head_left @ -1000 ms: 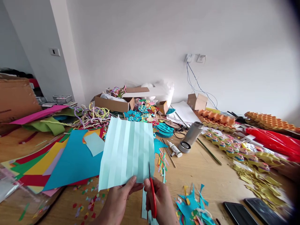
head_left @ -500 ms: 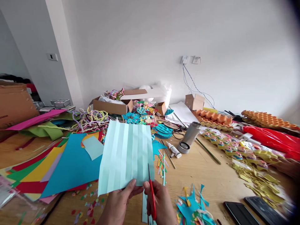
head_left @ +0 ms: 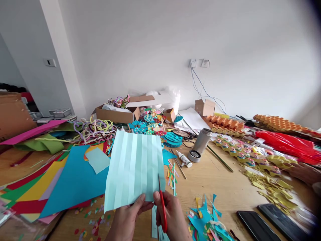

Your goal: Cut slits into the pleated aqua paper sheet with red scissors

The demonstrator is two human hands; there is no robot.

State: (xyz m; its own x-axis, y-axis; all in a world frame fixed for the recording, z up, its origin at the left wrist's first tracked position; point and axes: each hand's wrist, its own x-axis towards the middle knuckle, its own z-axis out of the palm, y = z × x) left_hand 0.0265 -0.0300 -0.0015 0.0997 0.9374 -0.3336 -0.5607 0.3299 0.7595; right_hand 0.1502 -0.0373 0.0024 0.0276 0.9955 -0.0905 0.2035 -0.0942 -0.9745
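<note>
A pale mint sheet with lengthwise fold creases [head_left: 134, 167] is held up at the centre. My left hand [head_left: 127, 217] pinches its lower edge, thumb in front. In my right hand [head_left: 172, 214] are red-handled scissors [head_left: 163, 214], their blade pointing up across the sheet near its right side. The right thumb also lies at the sheet's bottom edge. Below the hands, pale mint strips [head_left: 154, 222] lie on the table, partly hidden. Left of the sheet, a smaller mint piece [head_left: 98, 160] rests on a large blue sheet [head_left: 75, 184].
Blue scraps [head_left: 204, 219] and two phones [head_left: 258, 226] lie front right. A glue bottle [head_left: 184, 159] is beside a metal flask [head_left: 202, 142]. Painted egg-carton pieces [head_left: 240, 150] stand farther right, near another person's hand [head_left: 304, 172]. Cardboard boxes [head_left: 115, 115] line the wall.
The view has shifted slightly to the right. Both hands, the mint sheet and the scissors keep nearly the same arrangement. The other person's hand shows more at the right edge.
</note>
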